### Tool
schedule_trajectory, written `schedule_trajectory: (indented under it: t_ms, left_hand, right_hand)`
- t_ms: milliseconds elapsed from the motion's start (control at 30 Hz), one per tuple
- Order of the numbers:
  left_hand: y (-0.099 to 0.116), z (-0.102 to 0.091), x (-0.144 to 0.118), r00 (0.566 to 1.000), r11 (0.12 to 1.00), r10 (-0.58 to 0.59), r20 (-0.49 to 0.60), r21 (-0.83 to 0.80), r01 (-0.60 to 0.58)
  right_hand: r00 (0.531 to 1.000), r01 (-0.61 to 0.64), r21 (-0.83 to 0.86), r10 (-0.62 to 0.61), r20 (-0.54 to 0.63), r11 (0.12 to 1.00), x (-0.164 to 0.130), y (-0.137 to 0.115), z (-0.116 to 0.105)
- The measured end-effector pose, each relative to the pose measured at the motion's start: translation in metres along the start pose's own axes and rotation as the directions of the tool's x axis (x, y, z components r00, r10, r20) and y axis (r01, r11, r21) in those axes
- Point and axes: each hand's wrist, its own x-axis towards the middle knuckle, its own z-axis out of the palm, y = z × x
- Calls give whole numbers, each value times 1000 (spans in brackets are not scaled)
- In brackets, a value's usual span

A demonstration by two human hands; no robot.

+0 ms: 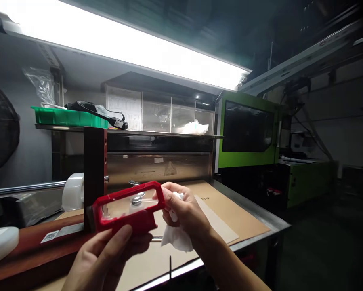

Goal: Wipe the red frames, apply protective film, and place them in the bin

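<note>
My left hand (104, 256) is closed round the lower edge of a red plastic housing (141, 224), thumb in front and fingers beneath. The housing is tilted, its right end higher, and the bench shows through its long window opening. At that right end my right hand (189, 206) has its thumb and fingers against the red rim. A crumpled white cloth (177, 238) is gripped in the same hand and hangs below the fingers. Shiny round metal knobs (136, 201) show behind the opening.
Cardboard sheets (229, 210) cover the metal-edged bench. At left stand a dark red upright (95, 178) and a roll of clear film (73, 192) on a bar. The shelf above bears a green tray (60, 116) and a white crumpled bundle (196, 128). A green machine (248, 159) stands beyond.
</note>
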Motion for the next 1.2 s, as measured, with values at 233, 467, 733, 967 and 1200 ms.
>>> schedule_trajectory:
  t_ms: [233,467,733,967,1200]
  left_hand:
    - [68,37,13,854,921,364,371,-6,-390]
    - [116,61,4,680,783,564,469,-42,-620]
    - [136,79,-11,607,699,639,472,-28,-715]
    - [140,81,-15,606,683,648,462,0,-730]
    - [138,79,-12,627,705,660,415,-53,-707]
  right_hand:
    - [984,128,265,-156,86,956,41,-30,16]
    - [941,301,213,-325,92,930,56,-78,33]
    - [907,392,134,-406,110,910,59,-104,36]
    - [893,423,90,-432,126,901,55,-111,36]
    - [906,405,30,-406,124,914,56,-111,33]
